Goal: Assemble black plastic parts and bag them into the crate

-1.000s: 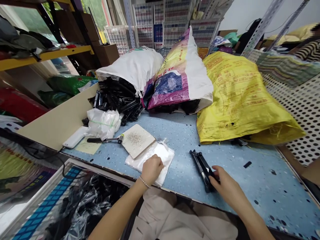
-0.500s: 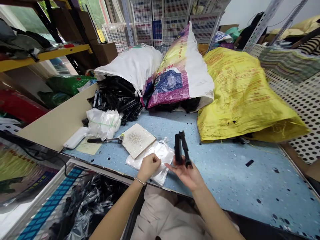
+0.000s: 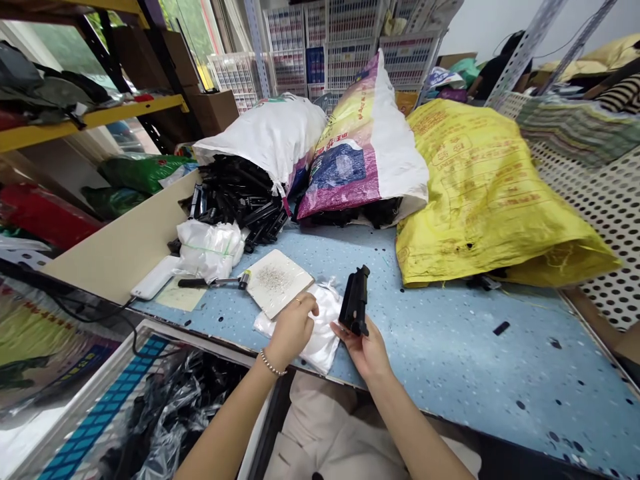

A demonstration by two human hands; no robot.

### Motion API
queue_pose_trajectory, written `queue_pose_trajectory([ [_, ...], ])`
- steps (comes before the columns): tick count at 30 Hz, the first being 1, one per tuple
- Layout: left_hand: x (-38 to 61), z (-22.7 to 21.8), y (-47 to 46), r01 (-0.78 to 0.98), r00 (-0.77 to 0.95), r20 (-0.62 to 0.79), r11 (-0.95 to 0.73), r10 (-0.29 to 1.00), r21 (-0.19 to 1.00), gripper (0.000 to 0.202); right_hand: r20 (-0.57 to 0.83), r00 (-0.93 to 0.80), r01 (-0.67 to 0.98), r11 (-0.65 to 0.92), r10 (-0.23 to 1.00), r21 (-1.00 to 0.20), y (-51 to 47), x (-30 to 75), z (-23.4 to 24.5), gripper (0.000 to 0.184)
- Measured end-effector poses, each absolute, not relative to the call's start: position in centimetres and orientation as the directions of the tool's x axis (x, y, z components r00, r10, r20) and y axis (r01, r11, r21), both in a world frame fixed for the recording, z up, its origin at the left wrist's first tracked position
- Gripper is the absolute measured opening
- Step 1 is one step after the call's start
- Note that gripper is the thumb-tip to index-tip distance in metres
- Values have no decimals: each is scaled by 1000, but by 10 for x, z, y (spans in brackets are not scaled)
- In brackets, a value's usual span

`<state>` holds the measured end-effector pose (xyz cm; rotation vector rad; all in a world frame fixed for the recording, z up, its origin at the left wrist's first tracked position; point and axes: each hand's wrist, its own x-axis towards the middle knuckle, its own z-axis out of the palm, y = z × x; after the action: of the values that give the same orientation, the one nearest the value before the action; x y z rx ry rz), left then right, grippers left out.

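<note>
My right hand (image 3: 365,353) lies palm up and holds a folded black plastic bracket (image 3: 353,301) upright between fingers and thumb. My left hand (image 3: 293,330) presses on a white plastic bag (image 3: 323,340), fingers curled into its film. Just left of that bag sits a pale square tile (image 3: 276,283) sprinkled with tiny metal screws. A small hammer (image 3: 213,283) with a black handle lies beside the tile. Behind them spills a heap of black plastic parts (image 3: 235,200) from a white sack (image 3: 265,130).
A yellow woven sack (image 3: 480,193) and a pink-and-white sack (image 3: 365,147) lie on the speckled blue table (image 3: 475,353). White wire crates (image 3: 345,47) stack behind. A bin of black plastic film (image 3: 175,413) sits below left. A person's striped sleeve (image 3: 623,95) shows top right.
The black bracket, lying on the table under my right hand a second ago, is now lifted, and its two arms have closed together. My left hand has shifted slightly on the bag.
</note>
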<state>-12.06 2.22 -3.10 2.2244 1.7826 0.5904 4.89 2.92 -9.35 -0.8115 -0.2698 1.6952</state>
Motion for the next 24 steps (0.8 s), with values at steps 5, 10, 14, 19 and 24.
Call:
queue_pose_trajectory([
  [5,-120,-26,16,967,186,39,-190,982,167,28,-363,-60,-740,-286,930,-609,29,46,-95,20],
  [10,-119,-34,17,929,204,156,-242,966,280,57,-352,-59,-738,-279,934,-614,29,45,-87,16],
  [14,-126,-45,22,820,262,188,-321,947,475,68,-402,-262,-758,-445,877,-477,7,74,-81,13],
  [19,-129,-46,24,745,280,163,-321,946,585,70,-456,-767,-473,-878,452,-73,-33,113,-89,27],
  [24,-112,-29,0,724,364,114,-358,924,589,77,-466,-778,-433,-897,422,-90,-27,90,-95,18],
])
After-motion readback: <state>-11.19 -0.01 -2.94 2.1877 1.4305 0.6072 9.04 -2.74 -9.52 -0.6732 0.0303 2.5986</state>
